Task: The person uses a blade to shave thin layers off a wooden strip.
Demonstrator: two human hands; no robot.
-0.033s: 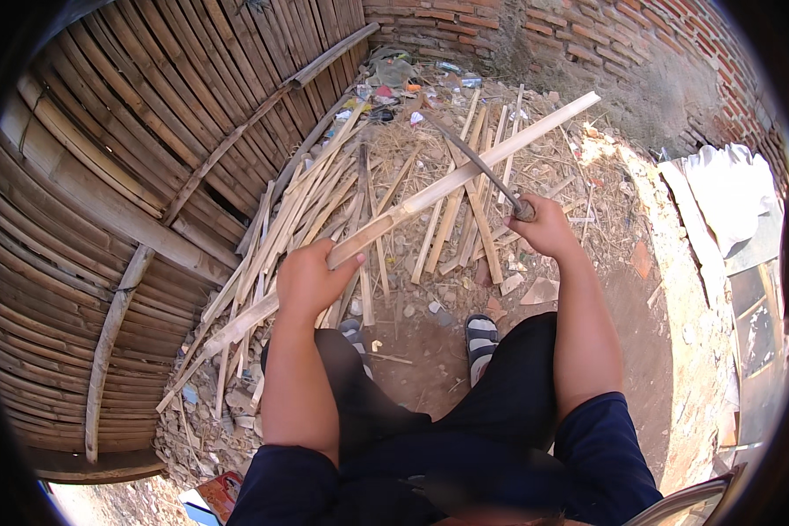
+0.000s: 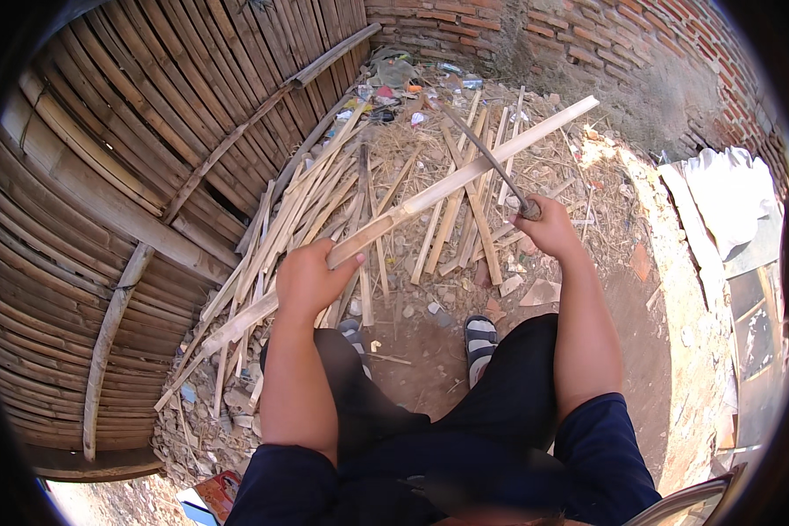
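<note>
Dirt ground [image 2: 430, 368]: pale strips [image 2: 311, 190] heaped left, reddish shard [image 2: 640, 262] right, mixed litter [image 2: 384, 92] far end.

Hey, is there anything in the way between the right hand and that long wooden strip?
Only the long blade that the right hand holds, which crosses over the long wooden strip. Nothing else visible is between them. The loose strips lie on the ground below.

Strip [image 2: 447, 185] runs slantwise from lower left to upper right, left hand [image 2: 307, 280] on its lower part, knife [image 2: 505, 178] in right hand [image 2: 548, 230] crossing its upper part. Sticks [image 2: 302, 202] lie beneath on the ground [image 2: 434, 368]; slat wall [image 2: 131, 131] left, brick wall [image 2: 579, 39] behind, sheet [image 2: 726, 206] right.
</note>
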